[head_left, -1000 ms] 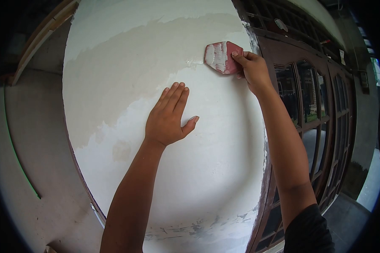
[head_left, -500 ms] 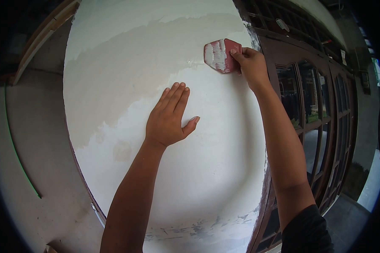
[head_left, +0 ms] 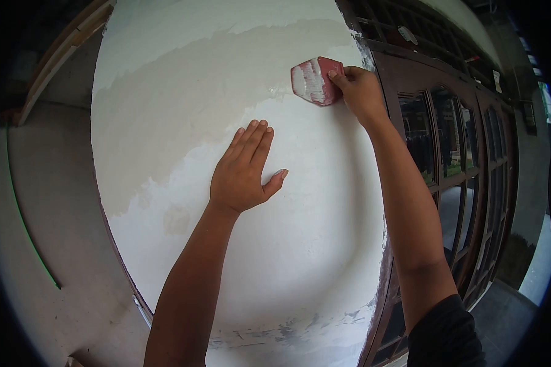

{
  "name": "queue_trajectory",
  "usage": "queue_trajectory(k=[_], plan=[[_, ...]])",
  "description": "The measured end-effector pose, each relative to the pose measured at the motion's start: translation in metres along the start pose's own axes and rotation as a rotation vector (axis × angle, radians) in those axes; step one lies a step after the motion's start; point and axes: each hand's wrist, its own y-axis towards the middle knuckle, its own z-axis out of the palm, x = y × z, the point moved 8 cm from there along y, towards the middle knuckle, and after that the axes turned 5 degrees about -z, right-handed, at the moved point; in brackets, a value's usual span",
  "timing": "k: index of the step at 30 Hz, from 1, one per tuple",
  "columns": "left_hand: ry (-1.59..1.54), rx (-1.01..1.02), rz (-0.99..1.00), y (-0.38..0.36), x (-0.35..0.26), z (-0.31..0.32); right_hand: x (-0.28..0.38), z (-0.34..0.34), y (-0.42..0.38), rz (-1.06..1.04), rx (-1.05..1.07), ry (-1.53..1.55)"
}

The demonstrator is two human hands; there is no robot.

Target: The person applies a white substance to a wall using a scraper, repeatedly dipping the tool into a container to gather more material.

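Observation:
My right hand (head_left: 360, 92) grips a red putty scraper (head_left: 328, 73) by its right edge, the thumb on its near face. White paste is smeared over the scraper's left half. Its blade side touches or nearly touches the upper right of the wall (head_left: 300, 244). Flat against this wall, lower and further left, rests my left hand (head_left: 243, 168), fingers stretched upward and thumb apart. A greyish damp-looking patch (head_left: 165, 104) spans the wall's upper part, with whiter coating below it.
On the right stands a brown door (head_left: 410, 79) with glass panes, close to my right forearm. A green line (head_left: 27, 220) runs down the grey wall at left. Wooden boards (head_left: 67, 52) show at upper left. Rough dark marks (head_left: 288, 333) lie low on the white wall.
My right hand has shifted slightly left with the scraper, which is tilted a little differently. My left hand stays in place on the wall.

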Motion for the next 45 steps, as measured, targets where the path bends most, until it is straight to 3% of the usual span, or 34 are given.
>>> queue_trajectory(k=[3, 5, 9, 12, 13, 17, 19, 21, 25, 28, 31, 34, 37, 42, 45], plan=[[0.003, -0.006, 0.009, 0.000, 0.000, 0.000, -0.012, -0.040, 0.001, -0.081, -0.142, -0.032], [0.006, -0.008, -0.004, 0.000, 0.000, 0.001, -0.029, -0.050, -0.007, 0.204, -0.062, 0.192], [0.010, -0.010, 0.000, 0.001, -0.001, 0.000, 0.011, -0.010, -0.011, 0.079, 0.018, 0.303], [-0.009, -0.012, -0.005, 0.000, 0.001, 0.000, 0.035, 0.028, -0.011, 0.042, 0.097, 0.203], [-0.005, -0.012, -0.013, 0.000, 0.002, -0.001, 0.042, 0.031, -0.011, -0.013, 0.068, 0.007], [-0.003, -0.023, -0.006, 0.000, 0.003, -0.001, 0.023, 0.000, -0.014, -0.058, -0.090, -0.157], [-0.002, -0.024, -0.013, 0.001, 0.002, -0.001, 0.005, -0.018, -0.012, -0.088, -0.131, -0.114], [-0.005, -0.022, -0.022, -0.001, 0.003, -0.001, 0.006, -0.030, -0.020, 0.016, -0.184, 0.142], [0.006, -0.012, -0.020, 0.000, 0.003, 0.000, 0.030, 0.012, -0.023, 0.040, -0.012, 0.216], [0.023, -0.029, -0.011, 0.002, 0.002, -0.004, 0.033, 0.025, -0.015, -0.045, -0.054, -0.031], [0.013, -0.032, -0.005, 0.001, 0.001, -0.002, 0.011, -0.005, -0.012, -0.041, -0.155, -0.161], [0.001, -0.032, -0.011, 0.000, 0.003, -0.002, -0.011, -0.039, -0.011, 0.004, -0.187, 0.043], [-0.003, -0.032, -0.009, 0.001, 0.001, -0.002, -0.002, -0.019, -0.012, 0.021, -0.124, 0.346], [-0.007, -0.034, -0.021, 0.001, 0.005, -0.004, 0.036, 0.038, -0.015, -0.037, 0.012, 0.038], [0.003, -0.023, -0.019, 0.000, 0.003, -0.002, 0.022, 0.007, -0.021, -0.029, -0.095, -0.106]])
